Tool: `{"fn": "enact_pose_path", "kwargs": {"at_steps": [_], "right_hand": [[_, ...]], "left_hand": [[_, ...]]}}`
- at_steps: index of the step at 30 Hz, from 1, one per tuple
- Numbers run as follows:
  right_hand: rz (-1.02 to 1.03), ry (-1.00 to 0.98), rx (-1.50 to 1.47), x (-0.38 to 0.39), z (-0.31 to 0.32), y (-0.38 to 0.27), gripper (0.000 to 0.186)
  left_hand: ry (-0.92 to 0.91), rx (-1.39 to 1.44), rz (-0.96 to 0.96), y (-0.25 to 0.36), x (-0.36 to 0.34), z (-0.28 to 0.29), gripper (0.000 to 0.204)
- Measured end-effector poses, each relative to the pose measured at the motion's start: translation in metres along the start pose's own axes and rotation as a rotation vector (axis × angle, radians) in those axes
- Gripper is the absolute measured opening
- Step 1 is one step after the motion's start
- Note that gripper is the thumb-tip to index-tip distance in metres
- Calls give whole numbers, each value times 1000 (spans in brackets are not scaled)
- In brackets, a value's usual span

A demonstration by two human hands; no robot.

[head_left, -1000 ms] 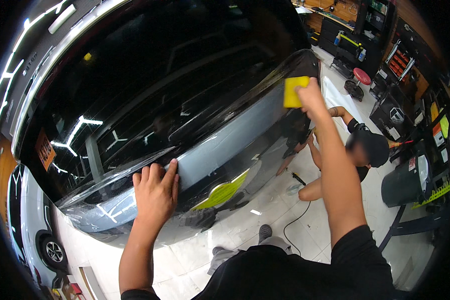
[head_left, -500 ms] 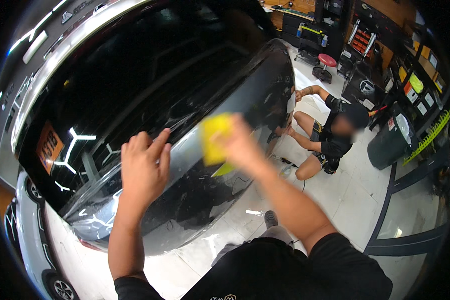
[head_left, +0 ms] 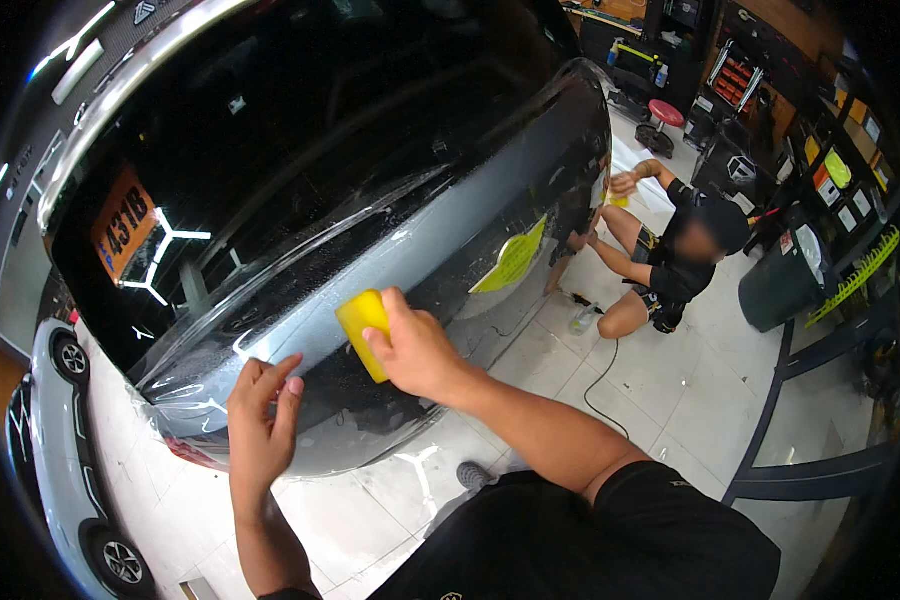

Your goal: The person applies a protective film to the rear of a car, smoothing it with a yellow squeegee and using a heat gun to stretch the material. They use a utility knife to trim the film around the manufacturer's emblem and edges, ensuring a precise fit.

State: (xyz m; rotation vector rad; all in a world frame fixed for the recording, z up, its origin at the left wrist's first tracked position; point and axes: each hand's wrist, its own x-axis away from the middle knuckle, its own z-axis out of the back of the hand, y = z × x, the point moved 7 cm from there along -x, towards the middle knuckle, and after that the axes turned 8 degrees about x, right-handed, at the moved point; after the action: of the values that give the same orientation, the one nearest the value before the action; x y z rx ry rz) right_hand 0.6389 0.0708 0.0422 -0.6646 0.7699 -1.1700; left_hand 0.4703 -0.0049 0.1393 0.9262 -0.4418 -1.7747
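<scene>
My right hand [head_left: 415, 350] grips a flat yellow squeegee [head_left: 354, 325], thumb on its face, over the dark car's tailgate [head_left: 395, 245]. Lower and to the left is my left hand [head_left: 262, 418], held at the panel with its fingers apart and nothing in it. Clear wet film with wrinkles and glossy edges covers the painted panel and hangs past its lower edge. A yellow-green oval sticker or plate [head_left: 511, 262] shows on the panel, right of the squeegee. Whether my left fingertips touch the film, I cannot tell.
A co-worker [head_left: 685, 240] squats at the car's right corner, a small yellow piece in one hand. On the tiled floor lie a bottle [head_left: 582, 320] and a cable [head_left: 595, 395]. A dark bin [head_left: 782, 280] and red stool [head_left: 665, 113] stand right; a silver car [head_left: 65, 430] stands left.
My right hand with the squeegee has moved left and down along the panel, uncovering the oval. My left hand has moved lower and left. The co-worker's raised hand has shifted.
</scene>
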Motion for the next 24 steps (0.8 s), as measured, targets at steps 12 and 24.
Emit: {"fn": "enact_pose_path", "kwargs": {"at_steps": [12, 24], "right_hand": [[-197, 398, 50, -50, 109, 54, 47], [-62, 523, -239, -41, 208, 95, 29]], "left_hand": [[101, 110, 487, -45, 124, 15, 24], [17, 33, 327, -22, 120, -11, 22]]}}
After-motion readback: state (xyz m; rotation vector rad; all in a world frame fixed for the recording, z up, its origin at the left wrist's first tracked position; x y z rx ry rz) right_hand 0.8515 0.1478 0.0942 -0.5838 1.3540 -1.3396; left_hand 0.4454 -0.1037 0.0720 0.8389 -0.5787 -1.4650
